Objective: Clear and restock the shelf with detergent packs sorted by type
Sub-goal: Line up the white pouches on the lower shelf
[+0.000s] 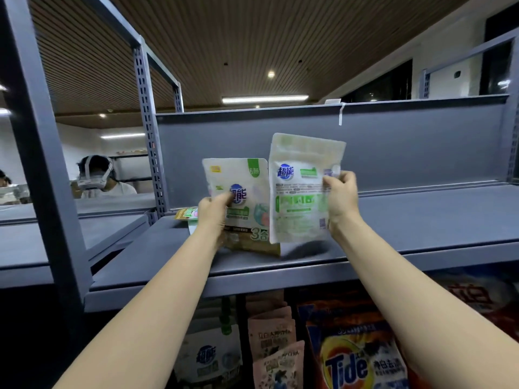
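Detergent packs marked 超能, left hand [212, 209] gripping front-facing pack [244, 203], right hand [341, 196] gripping back-facing pack [300, 192], Tide bag [354, 357] below.

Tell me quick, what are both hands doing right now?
Left hand: grips a green-and-white detergent pouch, front side showing.
Right hand: pinches the edge of a second detergent pouch, back label showing.

ceiling [252, 37]: brown slats | tube light [264, 99]: lit | windows [387, 85]: dark | walls [446, 60]: white
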